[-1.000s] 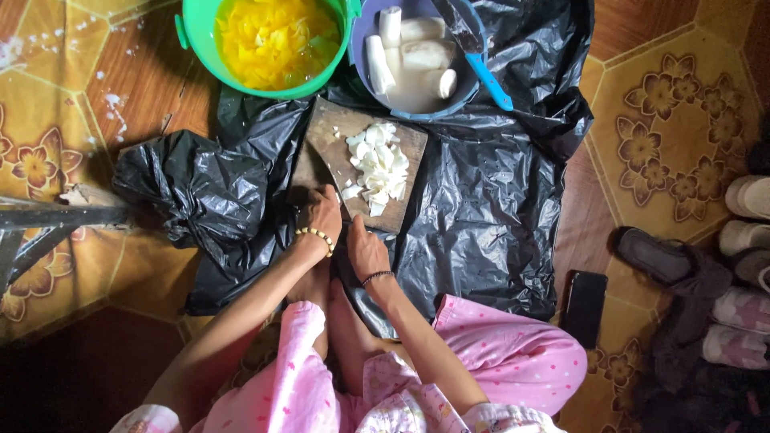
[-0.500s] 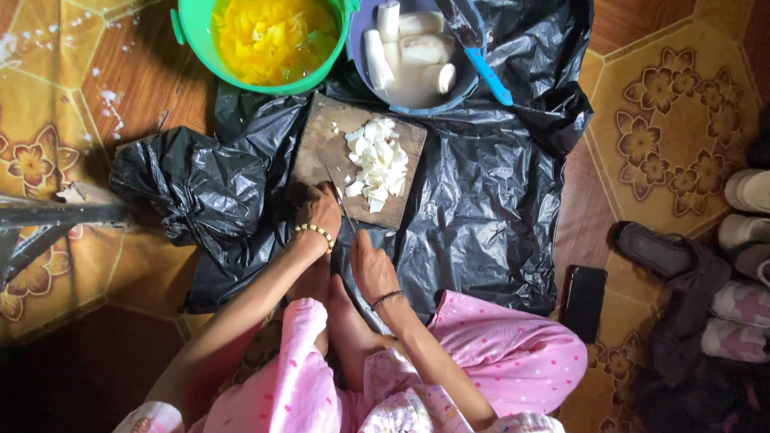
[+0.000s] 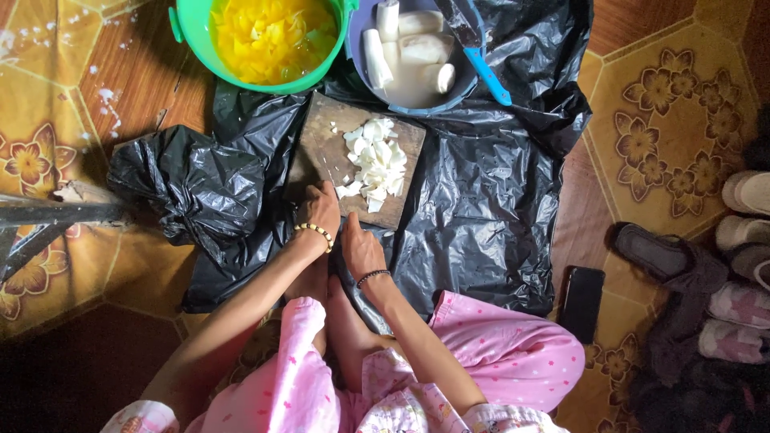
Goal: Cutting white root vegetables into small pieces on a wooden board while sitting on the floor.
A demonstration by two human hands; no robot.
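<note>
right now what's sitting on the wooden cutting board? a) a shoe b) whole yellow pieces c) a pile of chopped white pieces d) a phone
c: a pile of chopped white pieces lies on the cutting board, while the yellow pieces sit in the green tub above it.

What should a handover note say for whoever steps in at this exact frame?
Left hand: resting on the near edge of the wooden cutting board; no tool visible in it.
Right hand: flat on the black plastic sheet, just off the board.
Done: a pile of chopped white pieces sits on the board.
Left: whole white peeled pieces wait in the blue bowl. Green bowl holds yellow pieces.
</note>
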